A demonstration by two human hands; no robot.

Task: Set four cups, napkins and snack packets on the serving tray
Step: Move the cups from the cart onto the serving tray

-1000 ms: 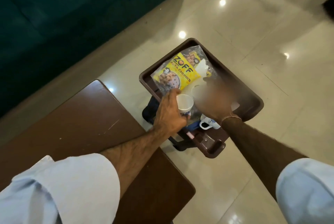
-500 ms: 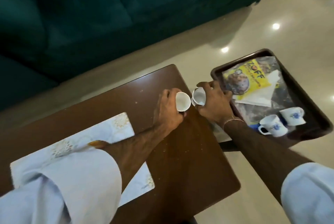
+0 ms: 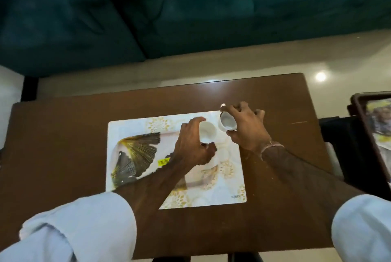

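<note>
Two white cups held over the placemat on the wooden table.
Left hand (image 3: 190,145) grips one white cup (image 3: 207,131); right hand (image 3: 246,129) grips a second cup (image 3: 228,123), tilted. Patterned placemat (image 3: 148,134) lies on brown table (image 3: 63,134). Serving tray (image 3: 359,113) at right edge.

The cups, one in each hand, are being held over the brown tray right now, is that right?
Not quite. The head view shows each hand, left and right, holding a white cup, but over the placemat on the table. The tray sits off to the right.
</note>
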